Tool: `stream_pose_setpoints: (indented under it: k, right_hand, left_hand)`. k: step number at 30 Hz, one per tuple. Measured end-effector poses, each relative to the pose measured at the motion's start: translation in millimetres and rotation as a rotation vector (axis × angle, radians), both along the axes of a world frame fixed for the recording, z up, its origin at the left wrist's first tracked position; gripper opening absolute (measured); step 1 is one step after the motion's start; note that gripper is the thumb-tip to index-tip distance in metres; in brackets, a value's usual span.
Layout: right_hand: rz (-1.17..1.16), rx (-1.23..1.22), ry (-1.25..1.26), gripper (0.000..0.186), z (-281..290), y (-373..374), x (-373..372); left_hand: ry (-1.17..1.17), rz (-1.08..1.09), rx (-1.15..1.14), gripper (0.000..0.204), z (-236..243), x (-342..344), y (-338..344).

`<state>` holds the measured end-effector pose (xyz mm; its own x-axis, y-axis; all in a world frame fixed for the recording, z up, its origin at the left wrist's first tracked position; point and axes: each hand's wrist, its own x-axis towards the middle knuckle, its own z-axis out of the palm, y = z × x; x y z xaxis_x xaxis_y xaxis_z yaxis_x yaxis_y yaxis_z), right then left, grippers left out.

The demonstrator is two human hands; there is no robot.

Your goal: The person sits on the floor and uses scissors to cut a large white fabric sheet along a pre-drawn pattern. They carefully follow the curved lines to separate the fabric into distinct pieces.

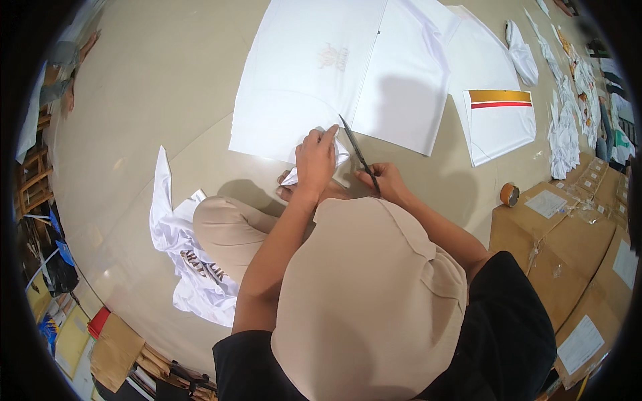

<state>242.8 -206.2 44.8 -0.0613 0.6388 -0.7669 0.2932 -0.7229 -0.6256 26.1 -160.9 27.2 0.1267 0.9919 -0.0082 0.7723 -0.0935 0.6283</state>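
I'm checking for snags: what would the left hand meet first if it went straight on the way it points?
The left hand would probably meet the large white cloth spread ahead, though it might pass above; depth is unclear.

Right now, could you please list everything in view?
Fabric panels: several, white, ahead.
Striped piece: one, white-gold-red, ahead right.
Crumpled cloth: one, white, left.
Small cloth: one, white, at left hand.
Scissors: one, dark, in right hand.
Cloth heaps: several, mostly white, far right.
Cardboard boxes: several, brown, right.
Tape roll: one, brown, by boxes.
Clutter: uncountable, mixed colours, left rim.
Another person: one, partly seen, upper left.
Hands: two, bare, centre.
Foot: one, bare, centre.
Trousers: one pair, beige, left.
Draped garment: one, beige, lower centre.
Sleeves: two, black, below.
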Motion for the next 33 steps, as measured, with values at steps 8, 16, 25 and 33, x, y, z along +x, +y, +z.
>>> stream_pose_setpoints:
  k: [8, 16, 25, 33]
  right_hand:
    - [-0.03, -0.04, 0.043, 0.045, 5.6, 8.6, 2.2]
    - [-0.035, -0.045, 0.059, 0.048, 4.4, 23.0, 2.8]
    - [0.01, -0.043, 0.04, 0.048, 0.3, 29.5, 4.4]
    - [0.072, -0.04, 0.024, 0.046, 0.3, 35.0, 11.7]
  left_hand:
    - [-0.007, 0.002, -0.028, 0.044, 2.6, -1.1, 0.2]
    - [-0.031, 0.001, 0.013, 0.043, 5.1, -0.9, -0.9]
    - [-0.045, 0.005, 0.038, 0.042, 4.6, -1.2, -0.8]
    - [-0.037, 0.014, 0.027, 0.043, 3.9, -0.4, -1.4]
